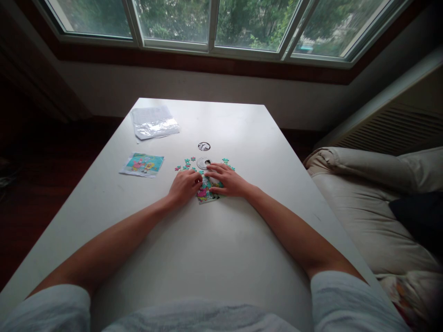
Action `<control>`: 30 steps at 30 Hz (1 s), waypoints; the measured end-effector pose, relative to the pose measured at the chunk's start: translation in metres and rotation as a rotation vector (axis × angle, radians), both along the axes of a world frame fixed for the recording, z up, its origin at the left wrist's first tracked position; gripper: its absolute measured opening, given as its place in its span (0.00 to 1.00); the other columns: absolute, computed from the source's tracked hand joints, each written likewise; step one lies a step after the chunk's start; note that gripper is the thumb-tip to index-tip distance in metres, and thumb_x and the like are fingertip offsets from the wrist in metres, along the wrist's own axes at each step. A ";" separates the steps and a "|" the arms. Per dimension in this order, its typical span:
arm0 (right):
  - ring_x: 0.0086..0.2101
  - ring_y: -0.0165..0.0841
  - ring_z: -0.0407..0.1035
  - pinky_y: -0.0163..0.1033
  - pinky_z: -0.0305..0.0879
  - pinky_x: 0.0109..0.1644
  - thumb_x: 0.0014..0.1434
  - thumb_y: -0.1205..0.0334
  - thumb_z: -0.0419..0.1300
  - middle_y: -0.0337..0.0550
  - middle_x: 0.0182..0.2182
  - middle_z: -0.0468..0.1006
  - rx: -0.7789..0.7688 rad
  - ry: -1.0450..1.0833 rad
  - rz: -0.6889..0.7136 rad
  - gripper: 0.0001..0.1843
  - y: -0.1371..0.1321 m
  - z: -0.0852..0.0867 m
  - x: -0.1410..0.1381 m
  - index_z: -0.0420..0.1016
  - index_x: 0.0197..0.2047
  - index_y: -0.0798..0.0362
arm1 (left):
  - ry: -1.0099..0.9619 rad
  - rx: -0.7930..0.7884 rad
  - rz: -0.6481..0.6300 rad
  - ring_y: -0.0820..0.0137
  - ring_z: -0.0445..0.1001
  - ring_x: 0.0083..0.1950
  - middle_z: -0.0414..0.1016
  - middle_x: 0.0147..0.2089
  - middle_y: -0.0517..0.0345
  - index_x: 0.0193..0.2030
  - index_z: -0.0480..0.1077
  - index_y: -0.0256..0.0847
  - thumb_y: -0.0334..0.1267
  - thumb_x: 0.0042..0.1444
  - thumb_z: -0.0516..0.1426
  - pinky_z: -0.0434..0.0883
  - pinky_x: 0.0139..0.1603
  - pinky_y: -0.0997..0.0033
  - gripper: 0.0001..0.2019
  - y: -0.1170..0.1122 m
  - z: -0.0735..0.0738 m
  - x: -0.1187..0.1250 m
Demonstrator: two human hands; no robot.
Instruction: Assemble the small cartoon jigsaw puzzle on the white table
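Note:
A small, partly built jigsaw [206, 194] with bright cartoon colours lies on the white table [221, 249]. My right hand [226, 179] rests flat on its upper right part, fingers stretched toward the left. My left hand [185, 185] sits at the puzzle's left edge with its fingers curled down onto the table; whether they pinch a piece is hidden. Several loose teal and pink puzzle pieces [187, 163] are scattered just beyond both hands.
A printed reference picture [141, 164] lies to the left. A crumpled clear plastic bag [154, 122] sits at the far left. Two small round lids [204, 146] lie beyond the pieces. A cushioned sofa [374, 203] borders the table's right side.

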State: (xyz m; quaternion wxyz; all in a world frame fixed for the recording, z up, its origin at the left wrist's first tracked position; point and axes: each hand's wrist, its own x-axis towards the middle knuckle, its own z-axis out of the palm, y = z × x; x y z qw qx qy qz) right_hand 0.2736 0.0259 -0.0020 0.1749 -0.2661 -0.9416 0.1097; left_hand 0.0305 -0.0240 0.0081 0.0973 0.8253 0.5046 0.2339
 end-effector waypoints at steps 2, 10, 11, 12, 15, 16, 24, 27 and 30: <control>0.68 0.50 0.54 0.62 0.54 0.69 0.63 0.42 0.62 0.50 0.68 0.63 0.000 0.000 0.000 0.32 0.000 0.000 0.000 0.68 0.67 0.44 | 0.030 0.030 -0.013 0.66 0.72 0.40 0.77 0.38 0.56 0.38 0.77 0.43 0.37 0.63 0.58 0.65 0.46 0.63 0.05 -0.001 0.002 -0.003; 0.68 0.49 0.55 0.60 0.54 0.70 0.64 0.41 0.60 0.51 0.68 0.64 0.004 -0.021 0.008 0.32 0.001 0.001 0.001 0.69 0.66 0.45 | 0.179 0.116 -0.129 0.62 0.73 0.50 0.81 0.49 0.55 0.45 0.77 0.44 0.41 0.70 0.53 0.63 0.52 0.57 0.12 -0.032 0.016 -0.007; 0.68 0.49 0.55 0.60 0.54 0.70 0.64 0.41 0.60 0.51 0.68 0.64 0.006 -0.016 0.008 0.32 0.001 0.001 0.001 0.69 0.66 0.45 | 0.196 0.116 -0.129 0.61 0.73 0.50 0.81 0.49 0.54 0.46 0.77 0.44 0.41 0.70 0.52 0.63 0.52 0.57 0.12 -0.035 0.017 -0.005; 0.68 0.49 0.55 0.61 0.54 0.70 0.63 0.42 0.61 0.51 0.68 0.64 0.006 -0.010 0.007 0.31 0.001 0.001 0.001 0.69 0.66 0.45 | 0.209 0.116 -0.129 0.61 0.73 0.50 0.81 0.48 0.54 0.46 0.77 0.44 0.41 0.70 0.52 0.63 0.53 0.56 0.12 -0.038 0.018 -0.003; 0.68 0.50 0.55 0.61 0.55 0.69 0.63 0.43 0.62 0.51 0.68 0.64 0.007 -0.003 0.009 0.31 0.001 0.001 0.002 0.69 0.66 0.45 | 0.231 0.103 -0.144 0.61 0.73 0.50 0.81 0.47 0.53 0.45 0.77 0.43 0.41 0.70 0.51 0.64 0.52 0.56 0.13 -0.040 0.021 0.002; 0.68 0.50 0.55 0.61 0.55 0.69 0.63 0.43 0.62 0.52 0.68 0.64 0.009 -0.004 0.012 0.32 0.000 0.002 0.002 0.69 0.66 0.45 | 0.236 0.098 -0.151 0.61 0.73 0.50 0.81 0.46 0.52 0.45 0.77 0.43 0.41 0.70 0.51 0.64 0.51 0.57 0.13 -0.040 0.022 0.003; 0.67 0.48 0.57 0.59 0.57 0.68 0.62 0.44 0.63 0.50 0.66 0.67 0.021 0.040 0.035 0.28 -0.001 0.005 -0.001 0.72 0.62 0.45 | 0.252 0.111 -0.193 0.59 0.72 0.51 0.80 0.44 0.47 0.45 0.76 0.41 0.39 0.71 0.49 0.64 0.52 0.56 0.14 -0.041 0.024 0.002; 0.66 0.47 0.58 0.58 0.58 0.68 0.63 0.45 0.62 0.50 0.64 0.70 0.046 0.075 0.037 0.23 -0.001 0.006 -0.001 0.76 0.57 0.46 | 0.184 0.076 -0.199 0.60 0.73 0.51 0.80 0.44 0.49 0.44 0.77 0.42 0.39 0.70 0.50 0.66 0.53 0.58 0.13 -0.037 0.022 0.000; 0.65 0.47 0.59 0.58 0.59 0.67 0.62 0.45 0.63 0.49 0.62 0.73 0.055 0.078 0.043 0.21 -0.001 0.006 -0.002 0.77 0.55 0.46 | 0.091 0.031 -0.215 0.63 0.74 0.51 0.81 0.47 0.53 0.43 0.77 0.45 0.39 0.69 0.51 0.67 0.55 0.60 0.13 -0.027 0.018 -0.008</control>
